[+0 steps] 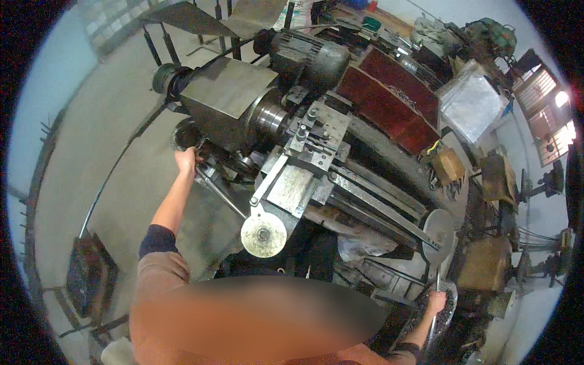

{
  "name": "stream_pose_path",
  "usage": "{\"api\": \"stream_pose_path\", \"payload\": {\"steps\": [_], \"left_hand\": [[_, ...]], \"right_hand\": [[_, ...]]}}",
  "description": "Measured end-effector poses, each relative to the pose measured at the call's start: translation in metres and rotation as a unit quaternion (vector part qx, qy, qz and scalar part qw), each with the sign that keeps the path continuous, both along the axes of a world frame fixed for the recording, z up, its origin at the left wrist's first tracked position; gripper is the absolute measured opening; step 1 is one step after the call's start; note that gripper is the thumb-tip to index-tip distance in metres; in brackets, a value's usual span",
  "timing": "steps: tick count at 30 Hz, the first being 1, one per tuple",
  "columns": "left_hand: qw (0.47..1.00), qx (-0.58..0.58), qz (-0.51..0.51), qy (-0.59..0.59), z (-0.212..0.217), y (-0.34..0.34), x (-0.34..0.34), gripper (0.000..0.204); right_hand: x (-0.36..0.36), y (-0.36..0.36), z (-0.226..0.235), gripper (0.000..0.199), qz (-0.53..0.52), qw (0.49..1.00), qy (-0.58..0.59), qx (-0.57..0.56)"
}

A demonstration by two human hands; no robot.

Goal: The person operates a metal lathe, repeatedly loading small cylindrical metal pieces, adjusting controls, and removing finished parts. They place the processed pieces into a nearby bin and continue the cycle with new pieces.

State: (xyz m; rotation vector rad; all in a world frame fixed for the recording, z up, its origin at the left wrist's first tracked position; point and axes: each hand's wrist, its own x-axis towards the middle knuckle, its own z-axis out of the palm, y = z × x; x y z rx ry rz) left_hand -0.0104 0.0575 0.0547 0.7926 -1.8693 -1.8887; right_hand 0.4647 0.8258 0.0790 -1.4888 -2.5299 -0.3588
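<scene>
A lathe-like machine with a metal spindle [271,118] and a slide block [316,137] stands before me. My left hand [187,160] is closed at the machine's left side, between a dark round wheel [184,135] and the upper end of a slanting metal bar [220,193]. What its fingers hold is hidden. Far to the right, my right hand [437,302] is wrapped round an upright metal rod [438,281] below a grey disc [438,234]. A long flat arm [386,210] runs from the slide block to that disc. Another pale disc [263,235] sits nearest me.
Behind the spindle is a ribbed motor [310,58], with a dark red tray [389,97] to its right. A small cardboard box [448,166] lies beyond the machine. A black pedal-like box [91,277] is on the floor at left, joined to a thin rod [108,182].
</scene>
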Motion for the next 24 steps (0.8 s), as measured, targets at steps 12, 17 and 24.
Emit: {"api": "stream_pose_path", "payload": {"steps": [12,17,24], "left_hand": [[0.998,0.06,0.005,-0.008,0.013,0.004,0.003,0.009],[0.997,0.07,0.005,0.013,0.023,0.01,0.006,0.007],[0.999,-0.007,0.002,-0.053,0.041,0.023,0.015,0.01]], "right_hand": [[-0.035,-0.082,0.045,0.036,-0.132,0.985,-0.006,-0.111],[-0.022,-0.025,0.03,0.033,-0.09,0.995,-0.024,-0.03],[-0.058,0.055,0.044,0.032,-0.085,0.984,-0.15,0.033]]}}
